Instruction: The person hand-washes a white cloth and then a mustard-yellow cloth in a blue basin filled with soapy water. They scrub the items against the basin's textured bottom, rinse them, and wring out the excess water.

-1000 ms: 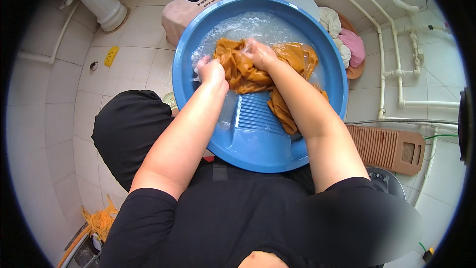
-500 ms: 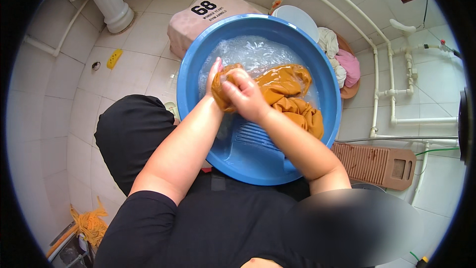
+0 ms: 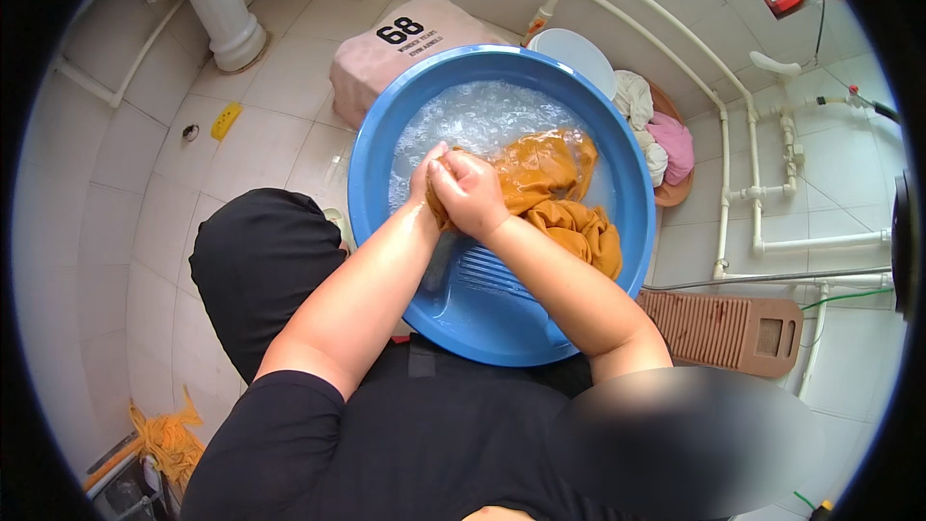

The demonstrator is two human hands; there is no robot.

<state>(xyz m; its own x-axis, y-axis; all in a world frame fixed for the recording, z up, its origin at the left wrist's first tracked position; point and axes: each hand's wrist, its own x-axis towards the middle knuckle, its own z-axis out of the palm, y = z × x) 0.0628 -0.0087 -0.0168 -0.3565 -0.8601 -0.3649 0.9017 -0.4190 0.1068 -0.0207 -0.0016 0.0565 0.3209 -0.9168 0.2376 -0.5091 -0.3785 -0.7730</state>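
Note:
A wet mustard-brown garment (image 3: 545, 169) lies partly in soapy water inside a large blue basin (image 3: 362, 169). My left hand (image 3: 424, 174) and my right hand (image 3: 471, 195) press together over the basin's left half, both closed on a bunched part of the cloth. Most of that bunch is hidden between the palms. From my right hand the rest of the garment trails to the right, heaped against the ribbed washboard slope (image 3: 492, 268) moulded into the basin.
Behind the basin stand a pink cloth-covered object (image 3: 410, 43) and a white round lid or tub (image 3: 574, 56). To the right are a brown basin with pink and white laundry (image 3: 666, 145), a brown washboard (image 3: 723, 328) and wall pipes (image 3: 723, 183). A yellow object (image 3: 226, 122) lies on the floor.
My hands have closed together more tightly around the bunched cloth, and less of it shows between them. The left fingers, upright before, now fold over. The whole view has shifted slightly.

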